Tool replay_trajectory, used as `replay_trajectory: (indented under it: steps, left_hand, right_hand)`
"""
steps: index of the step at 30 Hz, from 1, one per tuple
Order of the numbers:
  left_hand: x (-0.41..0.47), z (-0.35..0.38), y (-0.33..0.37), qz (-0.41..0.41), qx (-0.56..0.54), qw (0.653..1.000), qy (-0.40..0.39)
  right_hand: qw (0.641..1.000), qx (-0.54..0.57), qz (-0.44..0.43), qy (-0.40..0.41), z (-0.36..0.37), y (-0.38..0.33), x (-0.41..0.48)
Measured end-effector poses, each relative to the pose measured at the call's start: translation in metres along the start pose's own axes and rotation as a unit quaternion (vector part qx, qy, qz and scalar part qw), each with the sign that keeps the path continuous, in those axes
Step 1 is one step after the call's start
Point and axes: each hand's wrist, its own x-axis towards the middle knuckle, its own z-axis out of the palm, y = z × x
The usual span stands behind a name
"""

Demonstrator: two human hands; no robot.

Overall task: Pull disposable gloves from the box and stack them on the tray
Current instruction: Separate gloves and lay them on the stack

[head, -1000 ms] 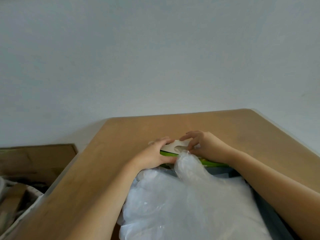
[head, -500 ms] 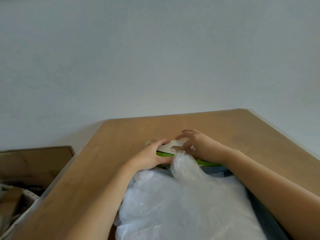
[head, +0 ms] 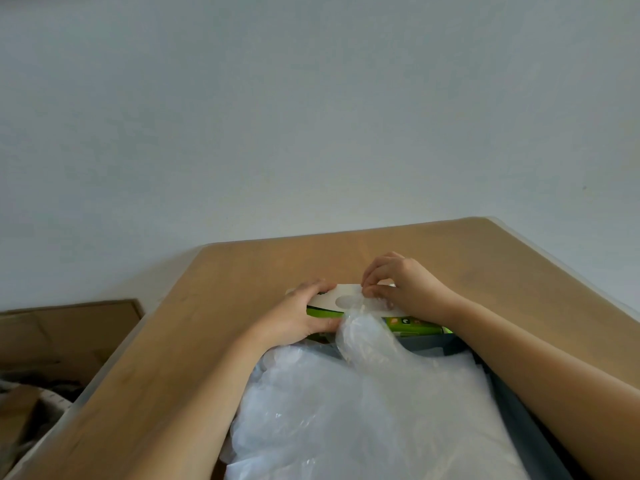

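Note:
A flat glove box (head: 412,322) with a white top and green sides lies on the wooden table, its oval slot facing up. My left hand (head: 300,317) grips the box's left end, thumb on the near side. My right hand (head: 403,287) pinches a clear plastic glove (head: 367,336) at the slot; the glove trails down toward me. In front of the box a heap of clear gloves (head: 363,410) covers a dark grey tray (head: 512,403), of which only the right rim shows.
The wooden table (head: 225,306) ends at a plain wall behind and drops off on the left. Cardboard boxes (head: 65,330) and clutter sit on the floor at the left, below the table edge.
My right hand's fingers have closed into a pinch on the glove at the slot and lifted slightly. My left hand keeps its grip on the box.

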Motion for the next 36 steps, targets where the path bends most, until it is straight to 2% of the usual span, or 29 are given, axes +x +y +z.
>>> replay_trajectory:
  steps: [6, 9, 11, 13, 15, 16, 18, 26, 28, 29, 31, 32, 34, 36]
  left_hand:
    - [-0.001, -0.004, -0.001, 0.014, 0.019, 1.000, -0.018]
    - [0.002, -0.004, -0.003, 0.017, 0.019, 1.000, -0.013]
    - [0.003, -0.002, -0.004, 0.016, 0.002, 1.000, 0.005]
    - [0.004, 0.001, -0.004, 0.023, -0.016, 0.999, 0.035]
    - [0.005, 0.003, -0.004, 0.029, -0.029, 0.998, 0.055]
    - [0.006, 0.003, -0.004, 0.032, -0.031, 0.997, 0.058]
    - [0.005, 0.004, -0.005, 0.039, -0.031, 0.997, 0.058]
    - [0.004, 0.000, -0.004, 0.040, -0.029, 0.998, 0.047]
    - [0.004, -0.001, -0.004, 0.036, -0.030, 0.998, 0.041]
    - [0.005, -0.001, -0.005, 0.032, -0.026, 0.998, 0.036]
    - [0.005, -0.001, -0.005, 0.024, -0.010, 0.999, 0.027]
    - [0.005, 0.000, -0.006, 0.022, -0.001, 0.999, 0.025]
    - [0.006, 0.001, -0.006, 0.020, 0.003, 0.999, 0.026]
    - [0.006, 0.001, -0.006, 0.022, -0.005, 0.999, 0.026]
  right_hand:
    - [0.985, 0.091, 0.127, 0.077, 0.001, 0.005, 0.004]
    - [0.949, 0.199, 0.192, 0.153, -0.001, 0.006, 0.006]
    - [0.934, 0.254, 0.193, 0.160, -0.007, 0.004, 0.007]
    - [0.954, 0.204, 0.198, 0.089, -0.014, 0.001, 0.006]
    - [0.975, 0.071, 0.209, -0.008, -0.014, -0.003, 0.004]
    - [0.977, 0.006, 0.212, -0.028, -0.012, -0.005, 0.003]
    - [0.975, -0.046, 0.216, -0.017, -0.009, -0.009, 0.004]
    - [0.967, 0.072, 0.205, 0.132, -0.027, -0.007, 0.007]
    - [0.946, 0.140, 0.227, 0.186, -0.023, -0.004, 0.009]
    - [0.918, 0.218, 0.257, 0.211, -0.022, -0.002, 0.013]
    - [0.832, 0.389, 0.320, 0.233, -0.024, -0.006, 0.018]
    - [0.827, 0.404, 0.329, 0.213, -0.028, -0.007, 0.019]
    - [0.873, 0.354, 0.306, 0.137, -0.039, -0.009, 0.017]
    - [0.924, 0.291, 0.250, 0.009, -0.056, -0.011, 0.007]
